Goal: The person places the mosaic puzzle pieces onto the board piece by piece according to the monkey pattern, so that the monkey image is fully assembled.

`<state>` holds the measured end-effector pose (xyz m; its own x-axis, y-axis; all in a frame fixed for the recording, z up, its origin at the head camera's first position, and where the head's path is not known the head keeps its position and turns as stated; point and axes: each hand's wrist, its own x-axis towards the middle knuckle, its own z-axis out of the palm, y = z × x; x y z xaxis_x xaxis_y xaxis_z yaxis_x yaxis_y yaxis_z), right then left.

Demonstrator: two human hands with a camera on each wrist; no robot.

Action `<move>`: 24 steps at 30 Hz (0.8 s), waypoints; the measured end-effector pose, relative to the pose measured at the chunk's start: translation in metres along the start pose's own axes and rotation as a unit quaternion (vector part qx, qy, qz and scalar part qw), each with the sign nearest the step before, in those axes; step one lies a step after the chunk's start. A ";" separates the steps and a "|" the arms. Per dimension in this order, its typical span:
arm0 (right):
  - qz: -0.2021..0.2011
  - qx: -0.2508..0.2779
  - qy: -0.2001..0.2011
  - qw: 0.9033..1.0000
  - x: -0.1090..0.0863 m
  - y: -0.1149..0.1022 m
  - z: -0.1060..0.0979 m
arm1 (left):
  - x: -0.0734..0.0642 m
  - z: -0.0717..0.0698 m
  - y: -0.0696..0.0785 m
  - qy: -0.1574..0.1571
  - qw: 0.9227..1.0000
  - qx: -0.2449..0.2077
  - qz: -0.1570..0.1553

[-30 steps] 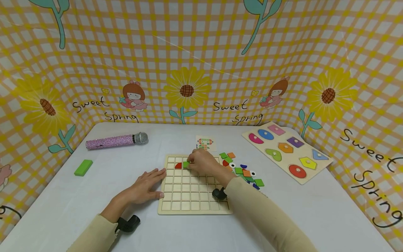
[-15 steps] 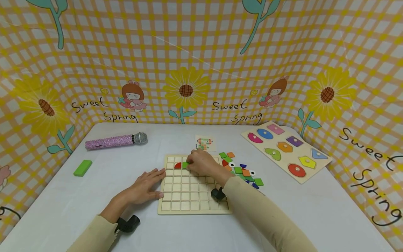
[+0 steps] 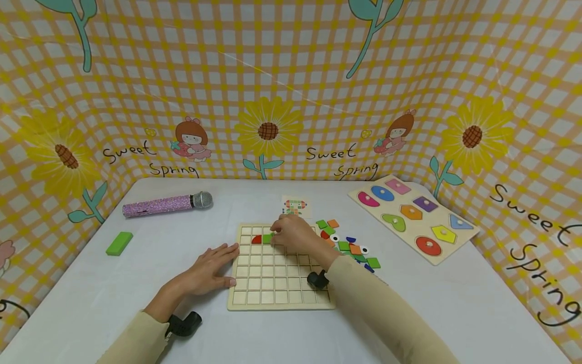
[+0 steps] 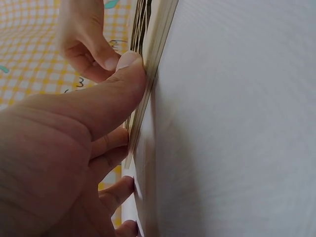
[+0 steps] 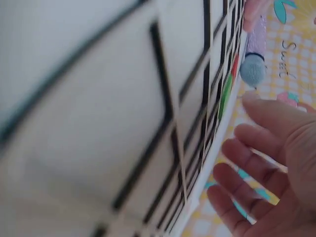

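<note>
Raised slightly since the earlier frame: right hand (image 3: pixel 295 235), fingers loose, gripping nothing. Green tile (image 3: pixel 267 239): lying in grid board (image 3: pixel 268 284) just below those fingertips, beside red piece (image 3: pixel 257 239). Left hand (image 3: pixel 206 271): fingers extended, touching the board's left edge, presumably to keep it still.

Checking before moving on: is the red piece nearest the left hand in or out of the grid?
In: the head view shows the red piece inside one cell of the board. Whether fully seated, cannot tell.

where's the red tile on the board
In the head view, the red quarter-circle tile lies upper left on the grid board, just left of the green tile.
</note>
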<state>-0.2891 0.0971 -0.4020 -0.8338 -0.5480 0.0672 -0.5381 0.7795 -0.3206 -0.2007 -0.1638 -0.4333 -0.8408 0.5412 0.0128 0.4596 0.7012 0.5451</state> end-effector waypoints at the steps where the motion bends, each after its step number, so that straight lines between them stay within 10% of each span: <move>1: 0.004 0.008 0.002 1.000 -0.001 0.002 -0.003 | 0.000 0.000 -0.001 0.000 1.000 -0.002 0.000; 24: 0.072 0.013 -0.018 0.997 -0.046 0.115 -0.053 | 0.003 0.000 -0.006 -0.019 1.000 -0.010 0.016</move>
<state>-0.3193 0.2278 -0.3921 -0.8972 -0.4413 -0.0156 -0.4086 0.8431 -0.3496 -0.2065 -0.1668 -0.4363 -0.8146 0.5801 -0.0011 0.4798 0.6748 0.5607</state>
